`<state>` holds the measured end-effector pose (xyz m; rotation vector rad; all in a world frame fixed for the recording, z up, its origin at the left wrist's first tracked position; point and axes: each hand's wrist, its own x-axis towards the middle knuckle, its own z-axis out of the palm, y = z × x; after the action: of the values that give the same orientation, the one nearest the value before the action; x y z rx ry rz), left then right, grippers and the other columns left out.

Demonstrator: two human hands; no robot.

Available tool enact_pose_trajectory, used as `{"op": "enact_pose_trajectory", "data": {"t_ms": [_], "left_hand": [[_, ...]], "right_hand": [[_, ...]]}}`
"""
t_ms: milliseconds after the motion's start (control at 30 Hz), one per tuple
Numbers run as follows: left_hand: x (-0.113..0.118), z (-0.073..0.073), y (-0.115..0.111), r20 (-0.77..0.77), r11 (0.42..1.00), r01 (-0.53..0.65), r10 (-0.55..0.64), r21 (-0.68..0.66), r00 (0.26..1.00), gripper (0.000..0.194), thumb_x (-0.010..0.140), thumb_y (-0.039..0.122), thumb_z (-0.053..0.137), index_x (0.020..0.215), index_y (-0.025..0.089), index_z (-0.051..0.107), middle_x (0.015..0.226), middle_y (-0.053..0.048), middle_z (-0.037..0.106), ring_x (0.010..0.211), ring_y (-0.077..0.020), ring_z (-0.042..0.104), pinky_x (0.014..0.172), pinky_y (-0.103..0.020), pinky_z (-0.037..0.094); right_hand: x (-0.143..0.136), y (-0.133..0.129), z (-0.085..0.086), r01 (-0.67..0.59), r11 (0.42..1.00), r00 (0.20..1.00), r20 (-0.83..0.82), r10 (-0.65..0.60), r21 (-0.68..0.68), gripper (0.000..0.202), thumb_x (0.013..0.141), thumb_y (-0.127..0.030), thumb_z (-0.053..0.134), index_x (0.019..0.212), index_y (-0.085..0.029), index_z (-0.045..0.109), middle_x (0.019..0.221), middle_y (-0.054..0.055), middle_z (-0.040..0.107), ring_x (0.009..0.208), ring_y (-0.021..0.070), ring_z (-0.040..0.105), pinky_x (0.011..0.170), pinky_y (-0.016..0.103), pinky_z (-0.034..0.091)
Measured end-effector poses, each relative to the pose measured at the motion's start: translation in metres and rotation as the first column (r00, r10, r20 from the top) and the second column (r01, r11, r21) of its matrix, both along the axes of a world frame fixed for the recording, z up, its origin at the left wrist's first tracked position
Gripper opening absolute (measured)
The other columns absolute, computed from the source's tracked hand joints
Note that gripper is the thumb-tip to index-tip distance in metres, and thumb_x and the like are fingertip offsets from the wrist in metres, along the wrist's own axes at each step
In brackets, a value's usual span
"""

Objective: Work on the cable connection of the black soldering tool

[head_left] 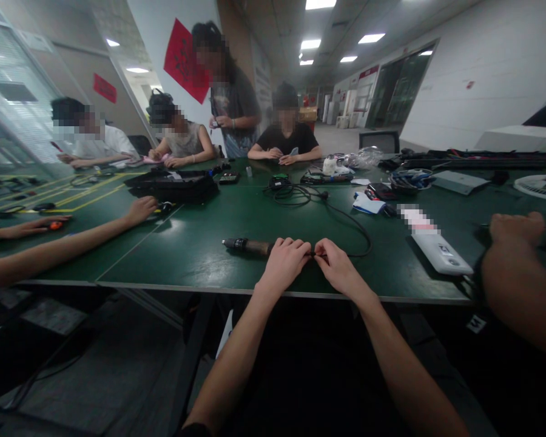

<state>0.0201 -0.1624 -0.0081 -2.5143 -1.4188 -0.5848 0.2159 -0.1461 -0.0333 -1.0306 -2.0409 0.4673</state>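
A dark, slim electric screwdriver (251, 246) lies on the green table near its front edge, its bit end pointing left. My left hand (286, 262) is wrapped over the tool's rear end, which its fingers hide. Beside it, my right hand (337, 267) pinches the black power cord (371, 238) close to where it leaves the screwdriver. The fingertips of both hands are nearly touching. From my right hand the cord curves away across the table to a loose coil at the back.
A white power strip (441, 252) lies to the right, near another person's arm (514, 267). Another person's hand (141, 209) rests at the left by a black tray (175, 185). Cables, a blue-white packet (368, 203) and plastic wrap (368, 158) lie farther back. Several people sit or stand opposite.
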Motion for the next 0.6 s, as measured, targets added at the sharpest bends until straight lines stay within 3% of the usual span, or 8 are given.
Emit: {"op": "enact_pose_trajectory", "data": {"t_ms": [167,333,433,533,600], "left_hand": [[0.0,0.009,0.01,-0.125,0.995,0.094,-0.095,-0.013,0.988,0.009,0.101,0.029,0.064,0.107,0.024,0.061,0.103,-0.005,0.071,0.099,-0.0246,0.063,0.088,-0.04,0.045],[0.003,0.001,0.016,-0.213,0.992,0.128,-0.126,-0.004,0.969,0.011,0.103,0.021,0.058,0.114,0.02,0.061,0.104,-0.007,0.071,0.096,-0.0239,0.066,0.085,-0.038,0.048],[-0.001,0.0,0.023,-0.273,0.977,0.211,-0.209,-0.022,0.939,0.012,0.103,0.023,0.058,0.114,0.019,0.061,0.105,-0.007,0.072,0.097,-0.024,0.067,0.084,-0.036,0.048],[-0.01,0.007,0.039,-0.309,0.96,0.273,-0.277,-0.059,0.91,0.014,0.103,0.026,0.057,0.114,0.019,0.062,0.106,-0.007,0.072,0.095,-0.0229,0.068,0.08,-0.033,0.048],[-0.02,0.013,0.055,-0.308,0.96,0.27,-0.28,-0.078,0.909,0.016,0.104,0.027,0.055,0.117,0.019,0.061,0.105,-0.007,0.072,0.094,-0.0221,0.069,0.078,-0.032,0.047]], "right_hand": [[-0.002,-0.001,0.002,0.012,1.0,1.0,-0.004,-0.012,-0.027,0.01,0.094,-0.015,0.051,0.097,-0.025,0.052,0.099,0.005,0.061,0.093,0.023,0.059,0.085,0.038,0.048],[-0.002,0.002,-0.001,0.022,0.999,1.0,-0.007,-0.022,-0.03,0.008,0.095,-0.018,0.052,0.1,-0.024,0.054,0.101,0.006,0.062,0.095,0.0234,0.06,0.087,0.039,0.049],[-0.002,0.002,-0.002,0.034,0.999,0.999,-0.017,-0.034,-0.028,0.007,0.095,-0.02,0.054,0.1,-0.024,0.054,0.101,0.006,0.062,0.095,0.0236,0.06,0.088,0.041,0.05],[-0.003,-0.002,0.002,0.016,1.0,0.999,-0.028,-0.016,-0.019,0.012,0.096,-0.022,0.057,0.108,-0.023,0.057,0.112,0.008,0.061,0.104,0.0241,0.061,0.093,0.042,0.052],[-0.003,-0.006,0.005,-0.003,1.0,1.0,-0.025,0.003,-0.015,0.022,0.096,-0.023,0.058,0.118,-0.023,0.059,0.13,0.011,0.057,0.113,0.025,0.06,0.096,0.042,0.053]]}}
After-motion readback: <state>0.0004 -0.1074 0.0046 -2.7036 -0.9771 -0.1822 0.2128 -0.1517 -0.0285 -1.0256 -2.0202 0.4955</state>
